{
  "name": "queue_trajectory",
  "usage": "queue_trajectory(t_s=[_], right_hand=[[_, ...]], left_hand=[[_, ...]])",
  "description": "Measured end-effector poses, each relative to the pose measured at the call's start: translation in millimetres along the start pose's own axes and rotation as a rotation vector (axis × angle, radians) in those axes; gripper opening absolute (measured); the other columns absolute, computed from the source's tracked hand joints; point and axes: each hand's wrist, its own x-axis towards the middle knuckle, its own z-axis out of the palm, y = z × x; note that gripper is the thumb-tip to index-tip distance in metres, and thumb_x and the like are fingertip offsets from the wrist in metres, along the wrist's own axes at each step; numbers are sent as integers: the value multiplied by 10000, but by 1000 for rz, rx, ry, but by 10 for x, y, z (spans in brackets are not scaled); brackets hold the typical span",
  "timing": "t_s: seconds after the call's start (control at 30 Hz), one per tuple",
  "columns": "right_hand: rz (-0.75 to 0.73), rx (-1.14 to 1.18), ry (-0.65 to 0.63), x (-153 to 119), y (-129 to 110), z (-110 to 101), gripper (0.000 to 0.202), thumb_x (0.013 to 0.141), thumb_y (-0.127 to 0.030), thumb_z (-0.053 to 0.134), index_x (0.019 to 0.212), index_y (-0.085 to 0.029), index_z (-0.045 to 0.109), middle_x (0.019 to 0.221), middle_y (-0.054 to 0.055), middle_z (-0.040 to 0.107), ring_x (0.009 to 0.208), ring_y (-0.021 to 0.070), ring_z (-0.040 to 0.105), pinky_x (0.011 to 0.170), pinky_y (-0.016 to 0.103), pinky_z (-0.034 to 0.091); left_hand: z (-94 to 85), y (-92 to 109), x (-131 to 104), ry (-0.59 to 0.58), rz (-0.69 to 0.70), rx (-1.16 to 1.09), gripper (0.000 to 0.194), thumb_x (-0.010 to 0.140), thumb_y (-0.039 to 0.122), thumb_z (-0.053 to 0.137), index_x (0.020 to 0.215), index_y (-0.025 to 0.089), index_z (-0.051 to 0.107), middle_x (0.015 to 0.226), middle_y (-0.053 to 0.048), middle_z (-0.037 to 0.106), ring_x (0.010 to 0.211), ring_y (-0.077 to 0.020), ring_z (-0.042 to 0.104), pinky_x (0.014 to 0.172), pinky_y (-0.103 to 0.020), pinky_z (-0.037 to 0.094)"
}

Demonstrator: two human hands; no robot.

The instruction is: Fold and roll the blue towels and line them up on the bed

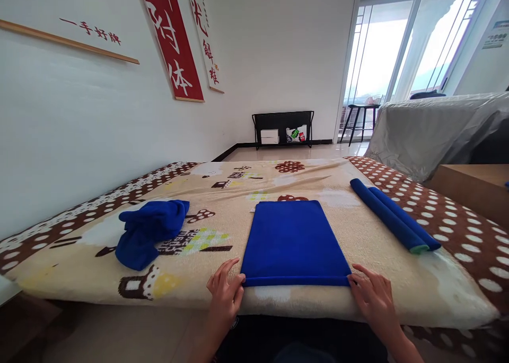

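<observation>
A blue towel (292, 238) lies flat as a folded rectangle in front of me, its near edge turned over into a narrow strip. At the strip's left end, my left hand (226, 287) pinches the cloth between thumb and fingers. My right hand (370, 288) grips the opposite end of the same strip in a pinch. To the left sits a crumpled blue towel (153, 230), loosely bunched. Over on the right, two rolled blue towels (392, 214) lie side by side; a green patch shows at the near end of one.
Everything rests on a low surface covered by a cream patterned blanket (191, 283) with brown dotted borders. A wooden box-like piece (469, 190) and plastic-covered furniture (421, 127) stand to the right. Farther off are a black rack (283, 121) and a stool (362, 111).
</observation>
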Motion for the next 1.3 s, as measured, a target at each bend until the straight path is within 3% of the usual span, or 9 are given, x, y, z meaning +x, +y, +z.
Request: queue_trajectory(t_s=[0.13,0.3,0.5,0.6,0.77,0.83,0.97,1.1,1.3], right_hand=[[-31,15,-6,-31,41,-39,221,872,-204,661,1074,-291,681,1235,36,656,991,186,640,905,384,427],[61,95,-63,-39,30,-99,189,905,-291,606,1062,-300,710,1195,28,666,1047,220,619,895,399,436],[170,-23,-95,188,-202,-82,265,878,-488,620,799,-242,680,1099,50,688,1049,260,601,903,425,410],[140,-126,-96,307,-306,-45,328,823,-530,678,746,-217,618,1071,70,696,1053,271,598,926,433,386],[92,-270,18,264,-495,29,211,857,-409,672,973,-233,669,1117,83,681,1052,263,591,945,438,348],[0,-242,17,208,-620,90,193,897,-240,610,1077,-270,670,1087,54,692,1012,224,600,942,416,347],[-104,-10,-75,143,-847,213,416,912,-45,429,1185,-277,640,1064,25,707,992,186,622,949,394,387],[-25,73,-87,98,-885,220,520,904,-69,455,1369,-286,531,1147,30,697,1034,206,640,945,400,428],[-42,135,-97,47,-939,117,638,889,-124,503,1501,-257,382,1351,65,599,1250,256,563,1011,432,448]], left_hand=[[-24,24,22,31,18,1,266,874,83,437,880,246,648,1344,-79,576,1294,-274,462,1017,-481,303],[-91,87,34,-11,-24,-45,237,908,160,417,907,243,638,1363,-81,562,1293,-296,457,1014,-501,309],[-85,289,145,46,-56,58,218,893,414,598,771,233,599,1306,-92,602,1245,-341,483,1042,-549,287],[-66,365,203,63,-70,107,247,871,409,626,713,225,576,1300,-96,600,1240,-366,489,1030,-579,284],[-47,472,189,82,-28,143,107,917,248,565,836,230,632,1325,-108,583,1240,-352,506,1025,-577,301],[2,551,147,86,64,129,190,923,125,506,940,243,653,1296,-105,610,1196,-312,550,1013,-538,343],[173,760,53,41,268,-7,378,912,21,416,1104,246,652,1162,-93,685,1087,-244,637,961,-435,457],[273,850,-1,13,330,-141,467,920,23,391,1306,213,572,1192,-96,691,1169,-226,629,995,-393,513],[184,737,-50,-73,354,-150,573,909,46,419,1467,177,419,1391,-116,585,1352,-264,490,1079,-463,485]])
